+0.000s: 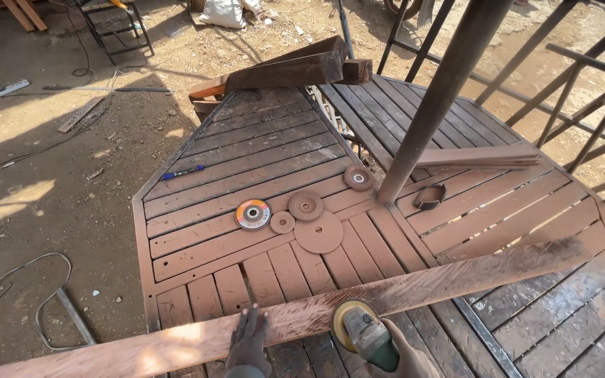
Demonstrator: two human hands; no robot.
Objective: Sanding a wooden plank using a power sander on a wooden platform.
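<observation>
Wrapped around the body of a green angle grinder with a yellow sanding disc [358, 332], the right hand [406, 360] grips the tool tightly, its fingers closed about the housing at the bottom edge of the view. Its disc sits on the top face of a long reddish-brown wooden plank [386, 294] that runs from the lower left corner up toward the right, dusted with pale sawdust. Just left of the grinder, the left hand [248, 343] lies flat on the same plank, fingers together and pointing away from the person, pressing down on the wood and holding nothing.

That plank rests across the near edge of an octagonal slatted metal-framed wooden table [246, 154], coated in red-brown dust. Beyond the plank, near the table's middle, lie several round abrasive discs: an orange and grey flap disc [253, 214], a small plain brown disc [282, 222], a larger flat brown disc [318, 232], and two dusty ridged discs [306, 206] [358, 178]. A rusty steel pole [442, 91] rises at a tilt from the centre. A blue pen-like marker [182, 172] lies toward the table's left edge, and dark timber blocks [295, 68] sit on the far end. A black ring-shaped guard [428, 197] lies right of the pole. Cables trail over the dirt ground [50, 196] at left.
</observation>
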